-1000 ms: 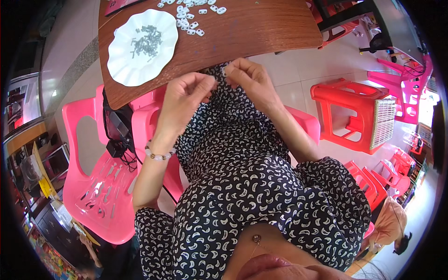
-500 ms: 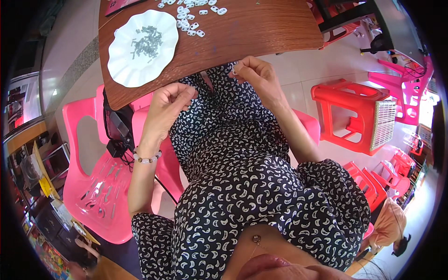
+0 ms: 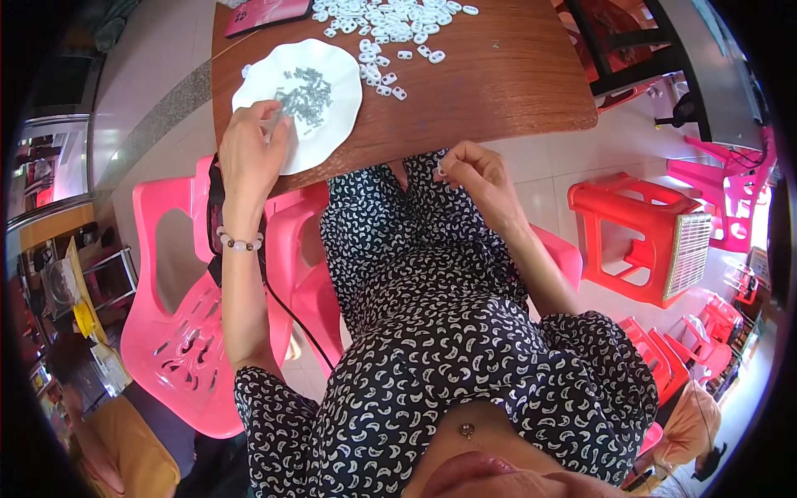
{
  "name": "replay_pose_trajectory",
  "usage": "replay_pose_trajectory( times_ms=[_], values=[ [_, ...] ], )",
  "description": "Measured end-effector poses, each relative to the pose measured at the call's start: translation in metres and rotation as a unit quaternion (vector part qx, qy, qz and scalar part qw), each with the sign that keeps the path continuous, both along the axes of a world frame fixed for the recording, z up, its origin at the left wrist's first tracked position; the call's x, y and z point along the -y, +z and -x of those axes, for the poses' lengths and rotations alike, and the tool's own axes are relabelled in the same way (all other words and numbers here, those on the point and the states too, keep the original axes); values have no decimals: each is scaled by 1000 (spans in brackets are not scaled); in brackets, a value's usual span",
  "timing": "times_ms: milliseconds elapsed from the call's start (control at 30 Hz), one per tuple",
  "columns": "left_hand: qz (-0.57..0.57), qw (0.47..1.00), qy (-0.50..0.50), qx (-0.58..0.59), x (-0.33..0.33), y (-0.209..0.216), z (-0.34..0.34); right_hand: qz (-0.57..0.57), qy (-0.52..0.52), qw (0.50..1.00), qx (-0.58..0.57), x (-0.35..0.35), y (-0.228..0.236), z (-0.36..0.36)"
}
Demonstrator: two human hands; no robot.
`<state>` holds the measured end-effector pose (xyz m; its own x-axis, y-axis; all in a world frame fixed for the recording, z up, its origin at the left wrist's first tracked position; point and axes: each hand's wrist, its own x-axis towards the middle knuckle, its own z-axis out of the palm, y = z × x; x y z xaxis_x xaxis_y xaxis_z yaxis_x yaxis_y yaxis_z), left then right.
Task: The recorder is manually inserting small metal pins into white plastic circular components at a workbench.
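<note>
My left hand (image 3: 256, 153) is over the near left side of a white wavy-rimmed plate (image 3: 347, 116). Its fingers are bent with thumb and forefinger apart, at the edge of a pile of small grey spring-like pieces (image 3: 305, 93). No piece shows clearly between those fingertips. Just off the table's front edge, above my lap, my right hand (image 3: 481, 178) pinches a small white plastic piece (image 3: 441, 168) between thumb and forefinger. Many similar white two-holed oval pieces (image 3: 398, 23) lie spread on the table beyond the plate.
The brown wooden table (image 3: 498, 91) has a pink phone-like object (image 3: 267, 15) at its far left. A pink chair (image 3: 187, 349) stands at my left. A red stool (image 3: 635, 236) is at my right. Other people are at the lower left and lower right edges.
My left hand has moved from above my lap, forward and left, to the plate of grey pieces. My right hand keeps its pinch on the white piece. The view has shifted slightly.
</note>
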<state>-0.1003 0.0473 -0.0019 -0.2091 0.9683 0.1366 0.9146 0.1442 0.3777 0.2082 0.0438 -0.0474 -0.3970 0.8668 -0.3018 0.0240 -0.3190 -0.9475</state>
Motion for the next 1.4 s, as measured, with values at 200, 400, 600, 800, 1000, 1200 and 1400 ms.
replay_pose_trajectory(
  times_ms=[200,400,600,800,1000,1200,1400],
  values=[
    [30,999,-5,17,-7,-1,8,3,15,1000,13,4,3,4],
    [36,999,23,2,-1,-2,17,-21,25,999,13,6,4,10],
    [43,999,21,-21,-2,3,4,-20,40,999,26,8,6,14],
    [24,1000,7,1,-3,-2,-1,-8,42,999,23,8,12,18],
    [-13,981,6,193,0,-1,-7,3,75,996,53,-9,32,26],
    [25,913,19,408,6,4,-28,-21,63,998,0,-21,43,41],
    [17,899,-11,438,13,14,-45,-121,42,990,-58,-41,49,75]
  ],
)
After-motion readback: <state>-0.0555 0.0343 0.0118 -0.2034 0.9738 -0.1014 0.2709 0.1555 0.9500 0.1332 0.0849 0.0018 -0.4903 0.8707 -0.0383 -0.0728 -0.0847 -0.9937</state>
